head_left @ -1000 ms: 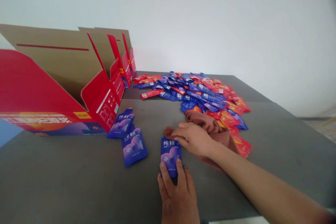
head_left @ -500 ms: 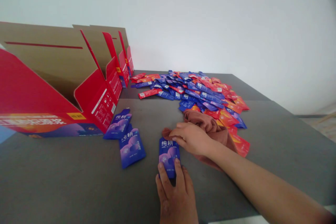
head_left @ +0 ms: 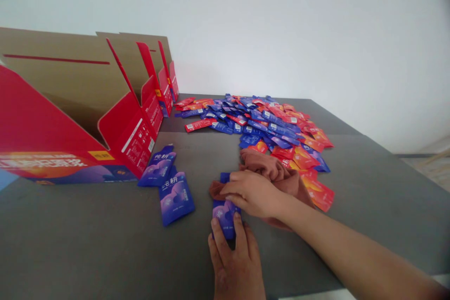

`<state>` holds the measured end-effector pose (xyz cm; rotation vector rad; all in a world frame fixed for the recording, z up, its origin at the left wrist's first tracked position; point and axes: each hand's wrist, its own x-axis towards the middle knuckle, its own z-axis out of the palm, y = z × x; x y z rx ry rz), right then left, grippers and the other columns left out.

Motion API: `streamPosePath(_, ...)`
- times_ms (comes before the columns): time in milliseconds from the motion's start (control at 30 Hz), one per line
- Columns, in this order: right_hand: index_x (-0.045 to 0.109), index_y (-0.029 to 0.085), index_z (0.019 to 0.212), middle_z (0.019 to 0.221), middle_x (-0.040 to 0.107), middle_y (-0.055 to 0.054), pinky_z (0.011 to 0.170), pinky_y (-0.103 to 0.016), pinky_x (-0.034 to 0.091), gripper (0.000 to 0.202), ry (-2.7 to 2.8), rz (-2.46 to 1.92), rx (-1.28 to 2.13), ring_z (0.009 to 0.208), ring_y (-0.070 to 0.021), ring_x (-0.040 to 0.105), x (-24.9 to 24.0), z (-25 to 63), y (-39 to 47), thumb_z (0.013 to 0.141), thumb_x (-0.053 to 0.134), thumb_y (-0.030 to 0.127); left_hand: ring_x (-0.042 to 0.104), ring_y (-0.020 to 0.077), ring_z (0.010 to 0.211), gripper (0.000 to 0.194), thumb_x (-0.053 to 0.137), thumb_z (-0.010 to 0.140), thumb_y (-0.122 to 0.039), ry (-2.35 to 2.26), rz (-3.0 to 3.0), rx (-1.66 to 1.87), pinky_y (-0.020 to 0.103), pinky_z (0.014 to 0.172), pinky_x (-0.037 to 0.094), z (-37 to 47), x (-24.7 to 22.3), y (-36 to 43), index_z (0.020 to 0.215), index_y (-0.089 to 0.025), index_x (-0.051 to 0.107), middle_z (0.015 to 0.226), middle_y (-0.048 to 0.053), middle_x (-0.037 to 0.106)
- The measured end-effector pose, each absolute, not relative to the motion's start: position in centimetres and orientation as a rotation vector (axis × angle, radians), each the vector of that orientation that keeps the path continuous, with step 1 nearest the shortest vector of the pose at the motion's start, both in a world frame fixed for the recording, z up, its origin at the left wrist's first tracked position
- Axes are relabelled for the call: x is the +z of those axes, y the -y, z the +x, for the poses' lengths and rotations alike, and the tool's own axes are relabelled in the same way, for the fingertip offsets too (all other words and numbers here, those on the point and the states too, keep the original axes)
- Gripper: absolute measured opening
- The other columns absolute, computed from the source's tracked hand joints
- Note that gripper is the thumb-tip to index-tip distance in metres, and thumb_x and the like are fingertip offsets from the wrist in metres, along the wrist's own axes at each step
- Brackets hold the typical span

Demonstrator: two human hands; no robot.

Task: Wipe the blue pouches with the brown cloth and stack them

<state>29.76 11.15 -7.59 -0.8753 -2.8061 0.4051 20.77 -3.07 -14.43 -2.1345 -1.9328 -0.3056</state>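
A blue pouch [head_left: 225,225] with purple fruit printing lies flat on the dark table. At its lower end the fingertips of my left hand [head_left: 235,255] hold it down against the tabletop. My right hand [head_left: 251,192] is closed on a brown cloth [head_left: 269,167], a bunched corner of which lies across the upper part of the pouch and hides its lettering. The rest of the cloth trails to the right under my forearm. To the left, two more blue pouches, a nearer one [head_left: 176,199] and a farther one [head_left: 157,168], partly overlap.
A large pile of blue and red pouches [head_left: 260,124] spreads over the back of the table [head_left: 105,239]. Red cardboard boxes [head_left: 119,126] stand in a row at the left with raised flaps. A white wall [head_left: 246,28] rises behind the table.
My right hand has drawn the cloth toward me and slightly left, from the pouch's top edge down onto its upper part. My left hand and the pouch stay put.
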Motion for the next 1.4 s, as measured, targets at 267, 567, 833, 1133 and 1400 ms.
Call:
streamPosePath(267,0.067,0.022,0.103,0.085,0.058,-0.004,0.072,-0.028,0.033,0.023,2.760,-1.014,0.259,0.081,-0.0162,0.052,-7.8,30.4,-12.1,0.093,0.046,0.026,0.036,0.0473,0.124,0.045,0.056,0.072,-0.003,1.947,-2.119,-0.311,0.061,0.092,0.048,20.9,-14.5,3.1,0.111,-0.024,0.066,0.134,0.004,0.050)
streamPosePath(567,0.066,0.023,0.105,0.088,0.059,-0.003,0.072,-0.028,0.034,0.022,2.812,-0.819,0.419,0.082,-0.0158,0.052,-7.3,29.5,-10.5,0.091,0.048,0.025,0.036,0.0478,0.123,0.046,0.056,0.072,-0.004,1.936,-2.106,-0.323,0.061,0.092,0.048,20.9,-14.7,3.0,0.112,-0.024,0.065,0.130,0.004,0.051)
streamPosePath(833,0.067,0.022,0.103,0.086,0.059,-0.004,0.072,-0.028,0.034,0.023,2.761,-1.061,0.295,0.083,-0.0164,0.053,-8.1,30.4,-12.4,0.093,0.047,0.026,0.037,0.0478,0.123,0.045,0.055,0.073,-0.003,1.949,-2.109,-0.303,0.061,0.091,0.049,20.9,-14.4,3.0,0.111,-0.024,0.066,0.132,0.003,0.051)
streamPosePath(1133,0.066,0.024,0.102,0.086,0.059,-0.002,0.075,-0.029,0.034,0.021,2.855,-0.652,0.431,0.080,-0.0158,0.052,-6.9,29.7,-10.1,0.091,0.049,0.027,0.039,0.0474,0.121,0.045,0.056,0.074,-0.007,1.903,-2.102,-0.270,0.059,0.090,0.050,20.8,-14.5,3.1,0.115,-0.023,0.063,0.126,0.004,0.052)
streamPosePath(1400,0.066,0.026,0.106,0.088,0.059,-0.003,0.072,-0.028,0.034,0.023,2.788,-0.922,0.339,0.082,-0.0157,0.052,-8.0,30.2,-11.9,0.093,0.047,0.026,0.034,0.0492,0.123,0.044,0.056,0.073,-0.004,1.884,-2.108,-0.249,0.059,0.090,0.051,20.6,-14.8,3.1,0.111,-0.024,0.066,0.135,0.003,0.046)
